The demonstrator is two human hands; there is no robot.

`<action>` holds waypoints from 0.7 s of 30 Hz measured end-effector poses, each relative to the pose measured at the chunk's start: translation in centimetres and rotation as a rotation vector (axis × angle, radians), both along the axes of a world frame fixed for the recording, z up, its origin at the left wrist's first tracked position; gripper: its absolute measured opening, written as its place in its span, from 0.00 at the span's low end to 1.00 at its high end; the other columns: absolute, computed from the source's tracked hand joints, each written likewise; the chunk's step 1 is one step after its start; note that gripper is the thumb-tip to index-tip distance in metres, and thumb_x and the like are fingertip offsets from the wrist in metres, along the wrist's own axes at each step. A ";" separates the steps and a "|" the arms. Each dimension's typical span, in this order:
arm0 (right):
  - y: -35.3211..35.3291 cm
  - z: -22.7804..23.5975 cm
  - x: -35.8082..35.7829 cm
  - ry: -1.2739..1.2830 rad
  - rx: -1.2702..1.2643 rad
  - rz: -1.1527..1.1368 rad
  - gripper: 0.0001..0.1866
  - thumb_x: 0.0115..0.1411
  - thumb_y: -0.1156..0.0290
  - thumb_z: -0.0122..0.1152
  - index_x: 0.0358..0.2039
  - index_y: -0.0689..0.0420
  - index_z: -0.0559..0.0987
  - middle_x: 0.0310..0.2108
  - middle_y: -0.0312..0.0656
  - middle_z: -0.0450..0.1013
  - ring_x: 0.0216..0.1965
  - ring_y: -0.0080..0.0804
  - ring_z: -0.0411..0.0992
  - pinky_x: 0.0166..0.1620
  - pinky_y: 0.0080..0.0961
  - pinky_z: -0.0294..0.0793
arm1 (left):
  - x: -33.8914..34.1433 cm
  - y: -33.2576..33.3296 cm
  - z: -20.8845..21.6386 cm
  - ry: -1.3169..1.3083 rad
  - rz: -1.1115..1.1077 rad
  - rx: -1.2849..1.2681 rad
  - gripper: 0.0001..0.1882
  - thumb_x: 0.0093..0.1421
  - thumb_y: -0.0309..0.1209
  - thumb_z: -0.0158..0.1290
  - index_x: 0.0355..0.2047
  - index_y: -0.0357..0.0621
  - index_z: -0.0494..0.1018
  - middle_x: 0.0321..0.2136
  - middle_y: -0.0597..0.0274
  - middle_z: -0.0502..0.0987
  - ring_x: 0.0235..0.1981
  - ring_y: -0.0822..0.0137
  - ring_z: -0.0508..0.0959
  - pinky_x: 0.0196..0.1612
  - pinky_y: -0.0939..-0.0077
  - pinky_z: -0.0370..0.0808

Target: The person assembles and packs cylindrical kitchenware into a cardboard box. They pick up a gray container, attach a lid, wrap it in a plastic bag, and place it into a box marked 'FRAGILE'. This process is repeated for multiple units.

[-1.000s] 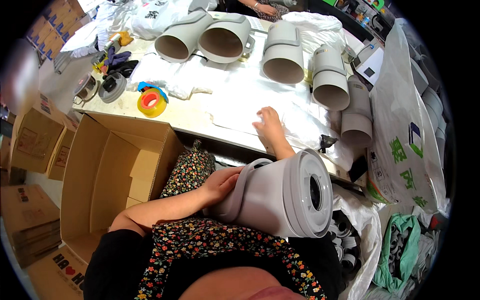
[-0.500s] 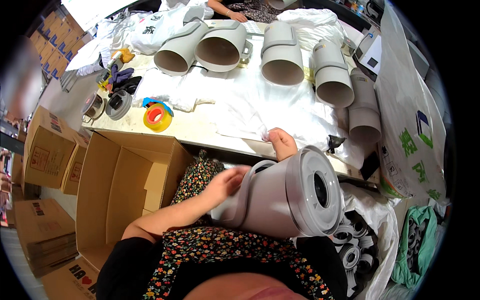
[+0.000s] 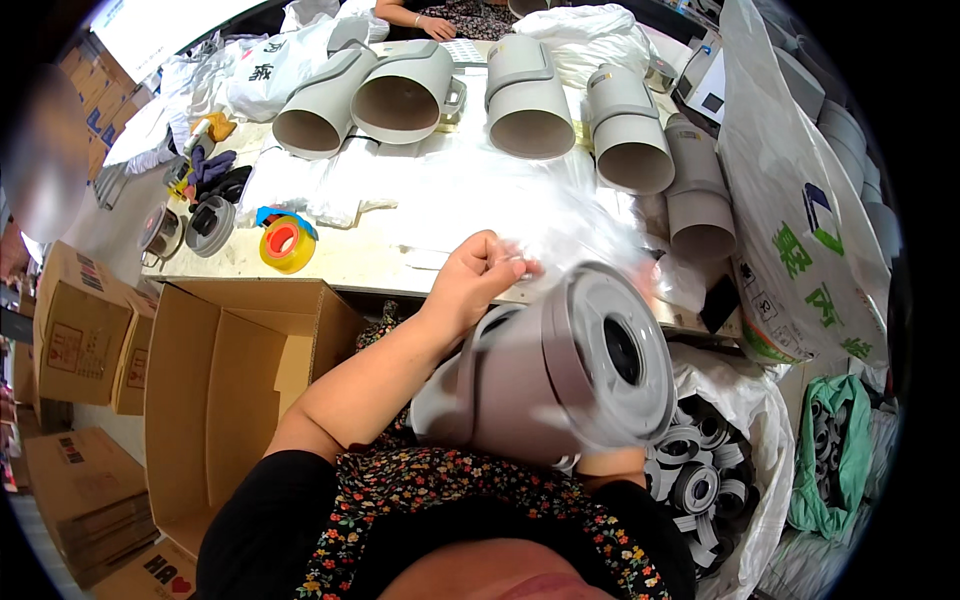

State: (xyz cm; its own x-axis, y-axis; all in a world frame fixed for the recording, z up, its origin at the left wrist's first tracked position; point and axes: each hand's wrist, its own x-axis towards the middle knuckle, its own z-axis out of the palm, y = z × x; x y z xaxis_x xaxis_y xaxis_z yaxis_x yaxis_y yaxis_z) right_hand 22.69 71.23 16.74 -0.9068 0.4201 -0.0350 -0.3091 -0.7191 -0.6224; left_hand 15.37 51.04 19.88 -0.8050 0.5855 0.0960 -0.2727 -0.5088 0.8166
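Across the person's lap, over a floral apron, a grey lidded vessel is laid on its side, its round lid turned toward the right and slightly blurred. The right forearm is seen just below the vessel; the right hand is mostly hidden behind it and behind blurred film, so its state cannot be told. Above the vessel, near the tabletop's front edge, clear plastic film is pinched between thumb and fingers by the left hand.

At the left, an open cardboard box is placed beside the person; at the right, grey and black rings are held in a white bag.

On the tabletop, a yellow tape roll is set near a grey lid. Farther back, five grey cylindrical mugs are lined up on their sides, open ends facing the person. At the far edge, a co-worker's hand is rested.
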 end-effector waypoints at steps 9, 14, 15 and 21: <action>-1.6 6.7 11.4 0.373 0.929 0.624 0.06 0.57 0.77 0.54 0.32 0.68 0.75 0.25 0.40 0.72 0.23 0.27 0.70 0.28 0.22 0.73 | 2.2 -6.7 -6.8 0.625 0.465 -0.578 0.07 0.49 0.19 0.47 0.30 0.37 0.69 0.33 0.54 0.70 0.37 0.57 0.70 0.42 0.69 0.67; -6.3 -4.8 15.8 -0.381 0.491 0.165 0.22 0.52 0.74 0.60 0.47 0.56 0.65 0.24 0.30 0.66 0.26 0.17 0.66 0.33 0.15 0.70 | 7.0 -15.0 -12.1 1.091 0.328 -1.116 0.03 0.45 0.22 0.50 0.23 0.41 0.70 0.38 0.55 0.71 0.44 0.50 0.68 0.48 0.60 0.64; -6.9 -5.9 16.4 -0.568 0.891 0.499 0.21 0.53 0.76 0.58 0.48 0.58 0.65 0.28 0.33 0.69 0.31 0.20 0.68 0.38 0.18 0.70 | 8.5 -16.8 -12.2 1.034 0.242 -1.184 0.03 0.45 0.21 0.51 0.21 0.42 0.70 0.41 0.56 0.71 0.46 0.49 0.66 0.51 0.59 0.63; -13.5 -12.5 11.8 0.010 1.204 0.990 0.03 0.53 0.75 0.54 0.25 0.61 0.73 0.23 0.44 0.68 0.27 0.31 0.67 0.31 0.28 0.66 | 10.9 -13.8 -5.0 1.008 0.396 -1.059 0.24 0.45 0.33 0.59 0.44 0.42 0.70 0.45 0.51 0.67 0.47 0.52 0.66 0.52 0.62 0.62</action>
